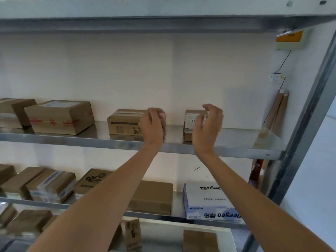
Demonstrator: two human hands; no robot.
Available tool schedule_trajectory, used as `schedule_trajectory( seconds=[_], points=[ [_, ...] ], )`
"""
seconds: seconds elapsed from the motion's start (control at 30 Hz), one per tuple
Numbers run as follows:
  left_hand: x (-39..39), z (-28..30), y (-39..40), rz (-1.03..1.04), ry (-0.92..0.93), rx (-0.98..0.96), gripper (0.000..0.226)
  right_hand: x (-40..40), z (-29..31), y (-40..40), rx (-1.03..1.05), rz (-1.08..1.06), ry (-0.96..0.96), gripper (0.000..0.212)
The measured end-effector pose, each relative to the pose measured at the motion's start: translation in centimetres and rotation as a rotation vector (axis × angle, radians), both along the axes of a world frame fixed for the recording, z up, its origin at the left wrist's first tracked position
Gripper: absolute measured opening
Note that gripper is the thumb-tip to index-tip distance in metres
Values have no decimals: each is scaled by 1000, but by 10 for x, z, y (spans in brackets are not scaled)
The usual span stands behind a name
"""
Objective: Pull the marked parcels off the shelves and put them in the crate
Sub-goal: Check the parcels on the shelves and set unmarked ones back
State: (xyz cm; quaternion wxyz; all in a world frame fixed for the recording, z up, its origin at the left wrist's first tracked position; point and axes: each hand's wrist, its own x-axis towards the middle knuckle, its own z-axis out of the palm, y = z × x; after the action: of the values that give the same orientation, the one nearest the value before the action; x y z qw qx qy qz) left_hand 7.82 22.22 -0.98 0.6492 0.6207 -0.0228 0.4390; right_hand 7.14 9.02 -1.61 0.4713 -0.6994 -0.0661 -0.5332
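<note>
Steel shelves (218,150) against a white wall hold many cartons. Left hand (152,124) curls onto one box's (123,124) end; right hand (207,126) hovers loosely cupped, empty, before a small labelled box (190,122). No crate visible; most picking seemingly remains.

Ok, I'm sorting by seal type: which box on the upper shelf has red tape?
The large cardboard box left of both hands, with a red printed tape band across its front. The other boxes on that shelf show no red tape.
</note>
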Motion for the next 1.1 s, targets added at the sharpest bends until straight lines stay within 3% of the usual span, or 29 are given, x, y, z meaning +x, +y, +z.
schedule_trajectory(
  seconds=[0.07,0.17,0.27,0.4,0.47,0.6,0.77,0.97,1.1],
  points=[
    [-1,7,23,43,-45,50,32,-5,-1,37,-190,199,30,24],
    [5,11,77,152,-53,75,26,8,-8,81,-312,366,290,29],
    [17,6,133,250,9,70,25,32,-19,108,-172,393,505,41],
    [43,-18,189,137,332,111,43,54,-25,124,88,329,693,64],
    [53,-26,203,-60,454,114,51,61,-22,132,159,303,730,65],
    [68,-26,208,-301,566,91,43,69,-20,144,235,250,791,63],
    [81,-26,222,-390,650,-97,33,71,-16,137,381,290,804,64],
    [70,-21,223,-421,543,-311,34,63,-16,128,676,420,722,51],
    [65,-19,224,-410,477,-409,33,62,-15,133,687,357,644,42]
  ],
)
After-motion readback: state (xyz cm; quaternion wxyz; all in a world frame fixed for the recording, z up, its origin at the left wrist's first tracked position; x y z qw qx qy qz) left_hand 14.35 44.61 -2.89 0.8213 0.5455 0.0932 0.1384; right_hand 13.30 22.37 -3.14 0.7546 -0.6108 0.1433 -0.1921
